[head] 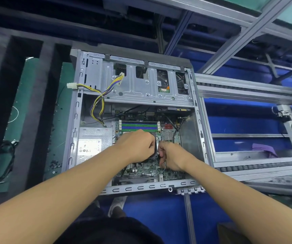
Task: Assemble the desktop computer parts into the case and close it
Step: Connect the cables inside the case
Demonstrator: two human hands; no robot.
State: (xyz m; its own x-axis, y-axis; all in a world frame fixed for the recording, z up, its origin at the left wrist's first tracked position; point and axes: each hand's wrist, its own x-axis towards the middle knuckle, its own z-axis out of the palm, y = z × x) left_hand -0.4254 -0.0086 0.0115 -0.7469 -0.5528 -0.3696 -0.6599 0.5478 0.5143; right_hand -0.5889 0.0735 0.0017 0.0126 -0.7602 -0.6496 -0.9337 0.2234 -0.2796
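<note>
An open grey computer case is seen from above, laid on its side on a workbench, with two bare forearms reaching into it from the near edge. Inside the case, a green motherboard is laid across the floor toward the near right. At the middle of the case, a black cooler fan is gripped by the left hand, whose fingers are curled over its top and right edge. The right hand is held just beside the fan, fingers curled tight; a thin wire is visible at the fingertips, but whether it is pinched cannot be told. A silver power supply is set against the case's left wall. A metal drive cage fills the far end, and a yellow cable bundle is draped over the far left corner.
</note>
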